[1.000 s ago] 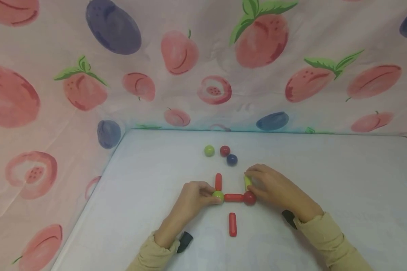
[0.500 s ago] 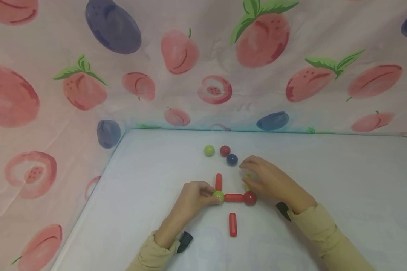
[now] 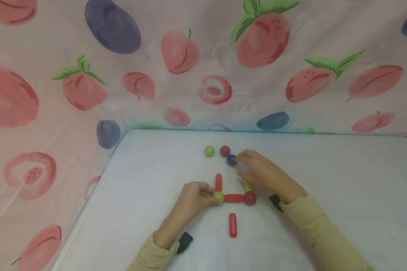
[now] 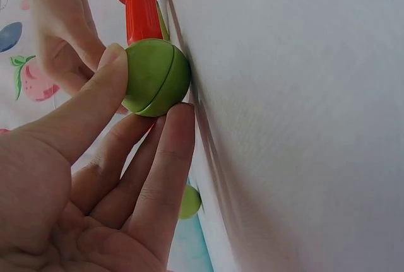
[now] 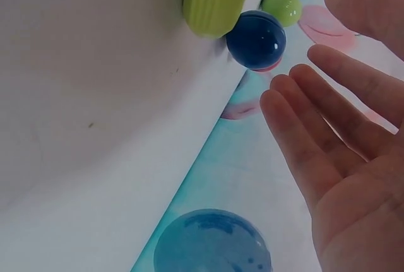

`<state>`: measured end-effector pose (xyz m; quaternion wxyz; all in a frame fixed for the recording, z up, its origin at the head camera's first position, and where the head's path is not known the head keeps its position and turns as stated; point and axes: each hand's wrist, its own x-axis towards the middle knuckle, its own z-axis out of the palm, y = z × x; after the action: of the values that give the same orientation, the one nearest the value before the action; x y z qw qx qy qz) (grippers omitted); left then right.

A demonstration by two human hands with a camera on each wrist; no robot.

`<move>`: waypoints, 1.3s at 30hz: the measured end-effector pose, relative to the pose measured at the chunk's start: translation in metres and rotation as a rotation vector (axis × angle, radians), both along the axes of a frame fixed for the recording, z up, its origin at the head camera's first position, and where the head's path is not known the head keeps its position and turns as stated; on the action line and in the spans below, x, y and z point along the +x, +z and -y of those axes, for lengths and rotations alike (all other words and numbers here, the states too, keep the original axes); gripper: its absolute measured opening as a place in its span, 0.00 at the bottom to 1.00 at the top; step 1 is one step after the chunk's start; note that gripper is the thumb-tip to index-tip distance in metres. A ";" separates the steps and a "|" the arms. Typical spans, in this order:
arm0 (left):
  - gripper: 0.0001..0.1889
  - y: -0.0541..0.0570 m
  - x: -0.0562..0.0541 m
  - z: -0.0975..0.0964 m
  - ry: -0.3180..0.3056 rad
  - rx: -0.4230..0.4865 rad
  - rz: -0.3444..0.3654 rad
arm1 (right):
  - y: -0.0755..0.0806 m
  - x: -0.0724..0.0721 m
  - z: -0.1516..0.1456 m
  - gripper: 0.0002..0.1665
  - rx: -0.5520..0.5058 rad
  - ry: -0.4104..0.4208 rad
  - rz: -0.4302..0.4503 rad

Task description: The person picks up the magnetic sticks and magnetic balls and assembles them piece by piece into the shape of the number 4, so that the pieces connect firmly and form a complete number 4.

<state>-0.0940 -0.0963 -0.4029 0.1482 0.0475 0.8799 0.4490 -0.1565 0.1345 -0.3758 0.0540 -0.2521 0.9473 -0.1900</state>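
Between its thumb and fingers, my left hand (image 3: 194, 197) pinches a green ball (image 3: 218, 197), seen close up in the left wrist view (image 4: 158, 76). A red stick (image 3: 234, 198) joins that ball to a red ball (image 3: 249, 198). Another red stick (image 3: 218, 182) points away from the green ball. From the red ball a yellow-green stick (image 3: 248, 185) runs toward the back, partly hidden by my right hand (image 3: 268, 172). That hand reaches to a loose blue ball (image 3: 231, 160), fingers spread; in the right wrist view, a gap separates its fingertips from the blue ball (image 5: 256, 40).
Behind the blue ball lie a loose green ball (image 3: 209, 151) and a loose red ball (image 3: 225, 151). One separate red stick (image 3: 233, 225) lies nearer the front. Fruit-printed cloth (image 3: 176, 90) stands along the back and left of the white table (image 3: 149, 165).
My right hand has let go of the yellow-green stick and moved left and back toward the blue ball. The left hand keeps its hold on the green ball.
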 end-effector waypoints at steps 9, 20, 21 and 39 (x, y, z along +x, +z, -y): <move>0.15 -0.002 0.000 0.001 -0.007 0.016 0.002 | -0.006 -0.013 0.007 0.28 -0.021 0.016 0.002; 0.15 0.001 0.000 0.000 -0.017 0.011 -0.010 | -0.006 -0.022 0.013 0.26 -0.011 0.027 0.005; 0.15 0.001 0.000 0.001 -0.017 0.010 -0.008 | -0.007 -0.022 0.013 0.25 -0.011 0.032 0.001; 0.15 -0.003 -0.002 0.002 -0.017 0.015 -0.025 | -0.010 -0.030 0.019 0.20 -0.076 -0.024 0.078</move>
<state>-0.0958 -0.0986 -0.4056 0.1409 0.0618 0.8778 0.4537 -0.1870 0.1152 -0.3861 0.0790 -0.2351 0.9396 -0.2360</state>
